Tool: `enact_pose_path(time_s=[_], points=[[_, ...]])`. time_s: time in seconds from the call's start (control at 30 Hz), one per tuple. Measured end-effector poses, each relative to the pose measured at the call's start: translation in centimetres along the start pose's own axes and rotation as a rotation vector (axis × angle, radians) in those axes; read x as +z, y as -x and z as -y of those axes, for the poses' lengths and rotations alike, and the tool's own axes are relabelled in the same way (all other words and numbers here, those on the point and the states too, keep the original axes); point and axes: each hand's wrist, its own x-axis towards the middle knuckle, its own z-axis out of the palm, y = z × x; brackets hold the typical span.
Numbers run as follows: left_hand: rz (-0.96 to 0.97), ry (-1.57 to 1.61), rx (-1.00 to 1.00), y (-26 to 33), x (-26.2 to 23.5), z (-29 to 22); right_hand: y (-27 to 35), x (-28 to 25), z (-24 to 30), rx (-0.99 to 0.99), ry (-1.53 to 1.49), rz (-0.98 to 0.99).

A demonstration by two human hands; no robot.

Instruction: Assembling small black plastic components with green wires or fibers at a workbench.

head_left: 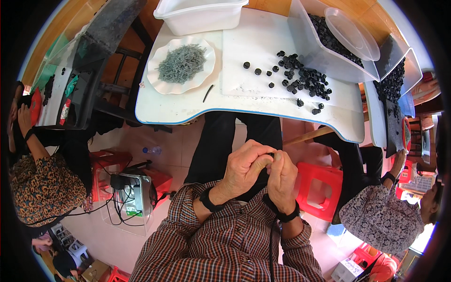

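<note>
Above my lap, my left hand (245, 168) and my right hand (282, 177) meet at the fingertips. Both are closed in a pinch around a small black piece (271, 154), of which only a bit shows between the fingers and thumbs. Its exact kind is hidden. Beyond them on the table lies a loose heap of small black caps (310, 79), with several strays around it. A white wavy-edged plate (154, 75) to the left carries a pile of thin grey pieces (182, 64). One thin black strip (208, 93) rests beside the plate.
A white tub (199, 18) stands at the back of the white table (164, 110). A clear bin (329, 54) of black parts, with a clear lid (352, 33) on it, is at the right. Co-workers sit on both sides. Red stools (319, 190) flank me.
</note>
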Motion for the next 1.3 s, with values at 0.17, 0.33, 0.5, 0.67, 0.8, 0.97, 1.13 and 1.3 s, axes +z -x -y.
enact_pose_path(time_s=[0.17, 0.33, 0.5, 0.67, 0.8, 0.97, 1.13, 1.3], points=[[-0.038, -0.062, -0.012, 0.1, 0.1, 0.6, 0.0, 0.2, -0.2, -0.040, 0.127, -0.013], [-0.031, 0.059, -0.145, -0.1, -0.6, 0.1, 0.3, 0.1, -0.6, 0.050, -0.195, -0.027], [-0.023, 0.450, -0.383, -0.1, -0.7, 0.2, 0.2, 0.4, -0.9, 0.028, -0.222, -0.013], [-0.005, 0.366, -0.350, -0.2, -0.8, 0.4, -0.1, 0.8, -0.1, -0.160, 0.030, -0.053], [-0.028, 0.188, -0.258, -0.4, -0.7, 0.3, -0.4, 1.0, -0.8, -0.245, 0.204, -0.042], [0.028, 0.154, -0.185, -0.7, -0.9, 0.0, -0.3, 0.4, -0.8, -0.168, 0.126, -0.048], [0.147, -0.054, 0.062, -1.5, -1.0, 0.4, 0.1, -0.7, -0.7, 0.074, 0.001, 0.026], [0.117, -0.118, -0.049, -1.5, -0.9, -0.2, -0.3, -0.8, -0.7, 0.282, -0.332, 0.124]])
